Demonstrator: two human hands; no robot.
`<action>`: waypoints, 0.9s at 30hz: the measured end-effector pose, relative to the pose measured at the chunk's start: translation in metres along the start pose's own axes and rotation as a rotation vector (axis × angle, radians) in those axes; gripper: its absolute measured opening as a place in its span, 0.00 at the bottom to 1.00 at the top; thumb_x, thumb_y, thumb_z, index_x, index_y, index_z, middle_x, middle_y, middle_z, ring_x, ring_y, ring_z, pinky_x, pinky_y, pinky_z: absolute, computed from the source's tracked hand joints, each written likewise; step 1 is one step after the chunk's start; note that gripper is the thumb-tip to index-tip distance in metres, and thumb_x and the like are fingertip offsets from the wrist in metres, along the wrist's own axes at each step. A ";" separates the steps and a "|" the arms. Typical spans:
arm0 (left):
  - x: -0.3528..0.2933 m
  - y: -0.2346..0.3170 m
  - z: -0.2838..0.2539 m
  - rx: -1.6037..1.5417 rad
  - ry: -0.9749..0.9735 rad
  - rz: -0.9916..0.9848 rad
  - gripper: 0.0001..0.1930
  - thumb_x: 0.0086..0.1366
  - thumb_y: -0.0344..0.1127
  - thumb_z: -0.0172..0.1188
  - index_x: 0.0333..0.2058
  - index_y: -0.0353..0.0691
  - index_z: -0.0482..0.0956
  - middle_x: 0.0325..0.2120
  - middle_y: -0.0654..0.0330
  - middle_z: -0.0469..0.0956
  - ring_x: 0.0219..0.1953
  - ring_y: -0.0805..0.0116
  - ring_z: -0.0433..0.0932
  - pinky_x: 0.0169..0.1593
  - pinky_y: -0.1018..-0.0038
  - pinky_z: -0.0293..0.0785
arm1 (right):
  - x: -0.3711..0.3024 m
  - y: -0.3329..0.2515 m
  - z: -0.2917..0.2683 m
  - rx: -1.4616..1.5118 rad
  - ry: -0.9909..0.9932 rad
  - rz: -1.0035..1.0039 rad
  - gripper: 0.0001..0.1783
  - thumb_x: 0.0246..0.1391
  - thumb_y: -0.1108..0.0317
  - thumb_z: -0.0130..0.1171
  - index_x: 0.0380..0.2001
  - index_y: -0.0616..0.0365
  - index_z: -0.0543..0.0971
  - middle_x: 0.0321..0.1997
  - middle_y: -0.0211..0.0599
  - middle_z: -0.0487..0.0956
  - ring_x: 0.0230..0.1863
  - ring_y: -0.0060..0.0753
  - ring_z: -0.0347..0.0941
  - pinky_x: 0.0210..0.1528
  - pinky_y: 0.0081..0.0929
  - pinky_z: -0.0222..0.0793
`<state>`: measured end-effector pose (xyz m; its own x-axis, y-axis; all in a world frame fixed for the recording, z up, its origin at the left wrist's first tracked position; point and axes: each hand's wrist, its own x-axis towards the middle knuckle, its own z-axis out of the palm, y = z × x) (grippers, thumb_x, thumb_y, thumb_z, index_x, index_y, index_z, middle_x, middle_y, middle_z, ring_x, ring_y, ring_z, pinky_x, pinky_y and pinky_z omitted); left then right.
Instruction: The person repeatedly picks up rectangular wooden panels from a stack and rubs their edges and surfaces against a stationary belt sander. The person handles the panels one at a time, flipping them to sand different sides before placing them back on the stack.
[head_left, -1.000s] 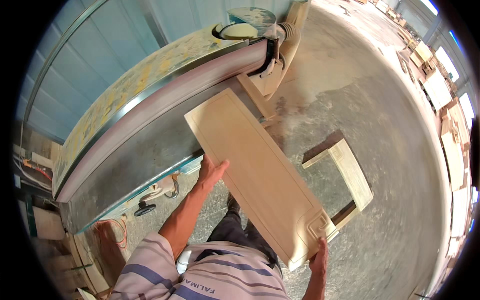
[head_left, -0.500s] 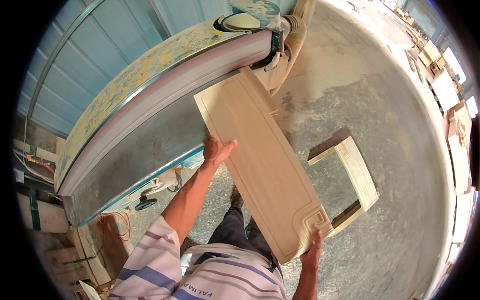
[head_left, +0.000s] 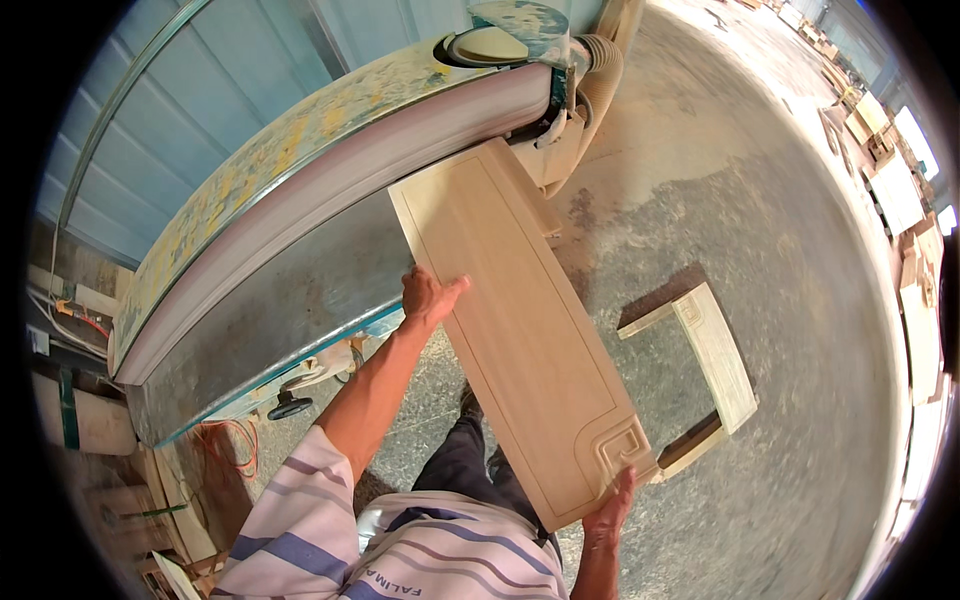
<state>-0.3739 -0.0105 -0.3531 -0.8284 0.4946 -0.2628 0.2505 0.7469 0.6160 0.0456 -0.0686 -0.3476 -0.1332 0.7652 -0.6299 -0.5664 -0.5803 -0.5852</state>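
Note:
Between my two hands I hold a long pale wooden panel (head_left: 520,330), with a thin line grooved near its edges and a squared scroll carved at its near right corner. My left hand (head_left: 432,297) grips its left long edge, thumb on top, other fingers hidden beneath. My right hand (head_left: 610,505) is closed round the near end, beside the carving. The panel's far end lies against the belt sander (head_left: 330,210), over the end of its grey metal table (head_left: 280,300). Whether that end touches the pinkish sanding belt (head_left: 400,150) I cannot tell.
A U-shaped wooden frame piece (head_left: 722,350) with a similar carving stands on the concrete floor to the right. A ribbed dust hose (head_left: 597,85) runs from the sander's far end. A black handwheel (head_left: 290,405) sticks out below the table. Stacked wooden parts (head_left: 895,190) line the far right.
The panel's near end has shifted slightly left, with my right hand on it. My left hand keeps its grip and has barely moved.

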 end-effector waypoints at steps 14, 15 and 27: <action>0.020 0.006 -0.012 0.071 0.073 0.013 0.43 0.41 0.56 0.67 0.44 0.21 0.64 0.45 0.36 0.66 0.50 0.47 0.67 0.50 0.64 0.69 | 0.013 0.009 0.016 0.010 -0.053 0.015 0.33 0.55 0.45 0.47 0.58 0.55 0.61 0.56 0.39 0.68 0.56 0.41 0.66 0.57 0.40 0.62; 0.022 0.004 -0.012 0.060 0.077 0.016 0.43 0.41 0.56 0.67 0.44 0.21 0.64 0.45 0.36 0.66 0.50 0.47 0.67 0.50 0.64 0.69 | 0.014 0.011 0.016 0.020 -0.037 0.033 0.33 0.55 0.45 0.48 0.58 0.55 0.61 0.56 0.39 0.68 0.55 0.41 0.66 0.57 0.40 0.62; 0.014 0.007 -0.010 0.002 0.104 -0.016 0.41 0.42 0.57 0.66 0.42 0.25 0.64 0.43 0.38 0.64 0.45 0.48 0.68 0.47 0.63 0.71 | 0.007 0.005 0.034 -0.007 0.008 0.041 0.34 0.54 0.43 0.48 0.57 0.53 0.62 0.56 0.39 0.68 0.55 0.41 0.66 0.56 0.41 0.63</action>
<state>-0.3888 -0.0024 -0.3455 -0.8800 0.4335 -0.1943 0.2372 0.7553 0.6110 0.0145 -0.0564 -0.3374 -0.1495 0.7383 -0.6577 -0.5551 -0.6131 -0.5621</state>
